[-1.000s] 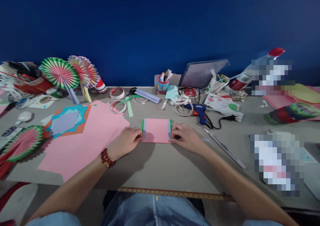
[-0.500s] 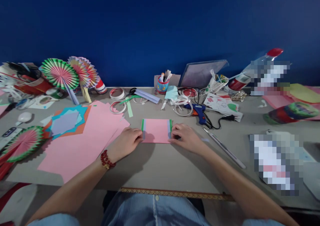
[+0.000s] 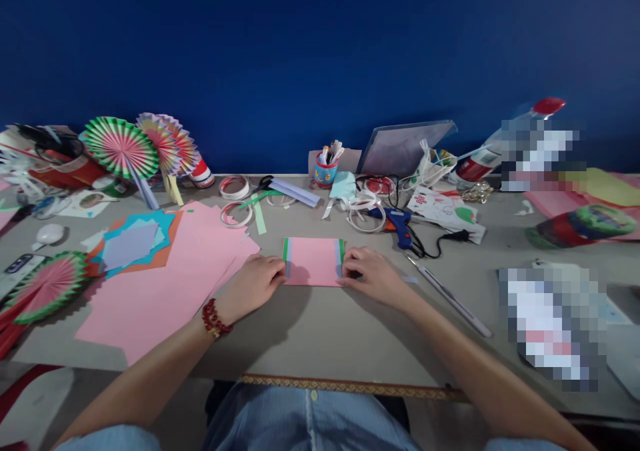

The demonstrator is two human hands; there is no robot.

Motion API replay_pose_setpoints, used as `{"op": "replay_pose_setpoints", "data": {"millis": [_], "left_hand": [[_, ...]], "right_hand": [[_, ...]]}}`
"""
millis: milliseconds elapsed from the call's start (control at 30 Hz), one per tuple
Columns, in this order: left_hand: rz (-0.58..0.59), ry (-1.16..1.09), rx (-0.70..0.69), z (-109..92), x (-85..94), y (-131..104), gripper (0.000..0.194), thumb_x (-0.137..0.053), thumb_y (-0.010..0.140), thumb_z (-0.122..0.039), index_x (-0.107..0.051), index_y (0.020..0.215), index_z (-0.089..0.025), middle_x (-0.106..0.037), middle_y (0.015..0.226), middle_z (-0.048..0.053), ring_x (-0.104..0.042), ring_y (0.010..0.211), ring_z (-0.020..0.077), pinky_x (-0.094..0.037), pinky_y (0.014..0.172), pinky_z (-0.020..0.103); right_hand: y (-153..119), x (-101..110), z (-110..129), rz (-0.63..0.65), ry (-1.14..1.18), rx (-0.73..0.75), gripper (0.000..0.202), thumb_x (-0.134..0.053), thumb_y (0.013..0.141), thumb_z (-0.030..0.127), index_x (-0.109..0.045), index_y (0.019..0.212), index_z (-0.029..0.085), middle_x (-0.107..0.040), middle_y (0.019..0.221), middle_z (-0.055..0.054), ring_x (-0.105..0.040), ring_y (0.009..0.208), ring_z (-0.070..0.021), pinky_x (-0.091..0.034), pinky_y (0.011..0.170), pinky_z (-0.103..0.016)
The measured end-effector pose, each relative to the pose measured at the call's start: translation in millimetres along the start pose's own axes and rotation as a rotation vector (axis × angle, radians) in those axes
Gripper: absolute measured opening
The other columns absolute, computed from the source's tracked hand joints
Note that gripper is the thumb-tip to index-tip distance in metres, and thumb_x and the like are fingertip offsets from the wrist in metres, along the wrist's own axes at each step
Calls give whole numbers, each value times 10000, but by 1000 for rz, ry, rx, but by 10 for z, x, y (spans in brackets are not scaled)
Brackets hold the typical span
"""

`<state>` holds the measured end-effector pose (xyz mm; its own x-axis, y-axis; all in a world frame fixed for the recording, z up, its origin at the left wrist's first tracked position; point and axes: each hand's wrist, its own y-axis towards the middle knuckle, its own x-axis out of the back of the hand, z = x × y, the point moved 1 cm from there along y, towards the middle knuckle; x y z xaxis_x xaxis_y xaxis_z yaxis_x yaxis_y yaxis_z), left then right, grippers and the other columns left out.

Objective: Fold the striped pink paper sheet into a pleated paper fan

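Note:
In the middle of the table lies a pink sheet of paper (image 3: 314, 262) with lilac and green strips along its left and right sides. My left hand (image 3: 260, 279), with a red bead bracelet at its wrist, is closed at the paper's left edge, fingertips pinching it. At the opposite edge my right hand (image 3: 367, 272) has its fingers curled and closed on the paper's right side. The fingertips partly hide both lower corners. Close to my right forearm rests a craft knife (image 3: 450, 296).
Large pink sheets (image 3: 165, 304) spread out on the left, topped by smaller coloured pieces (image 3: 131, 246). Round folded paper fans (image 3: 121, 147) stand at the back left. Tape rolls (image 3: 237, 214), a pen cup (image 3: 327, 170) and a blue glue gun (image 3: 400, 227) lie farther back.

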<state>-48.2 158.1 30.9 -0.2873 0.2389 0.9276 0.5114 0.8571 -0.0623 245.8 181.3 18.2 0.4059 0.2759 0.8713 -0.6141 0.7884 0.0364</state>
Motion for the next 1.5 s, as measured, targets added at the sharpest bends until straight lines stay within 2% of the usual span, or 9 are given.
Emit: {"op": "replay_pose_setpoints", "data": {"millis": [400,1233,1500], "left_hand": [[11,24,6,10,-7,2,162,-575,965,-199,-574,803,-202,-684,833,5,-624,795,200,-369,772,321],[-15,26,-4,24,-24,-10,141,-599,957,-192,-602,816,-202,-686,832,-4,-624,798,189,-375,775,321],[-13,44,2,-26,10,-13,158,-588,963,-184,-588,806,-201,-672,818,0,-620,788,190,-384,780,321]], "right_hand": [[-25,-55,-53,-15,1,22,268,-634,941,434,-676,804,207,-622,940,-49,-547,908,-213,-406,806,-336],[-31,-29,-4,-8,-45,23,225,-672,921,397,-685,807,204,-625,941,-48,-555,918,-212,-413,817,-330],[-28,-34,12,9,-72,16,199,-672,919,388,-687,835,208,-628,970,-58,-556,938,-225,-415,829,-344]]}}
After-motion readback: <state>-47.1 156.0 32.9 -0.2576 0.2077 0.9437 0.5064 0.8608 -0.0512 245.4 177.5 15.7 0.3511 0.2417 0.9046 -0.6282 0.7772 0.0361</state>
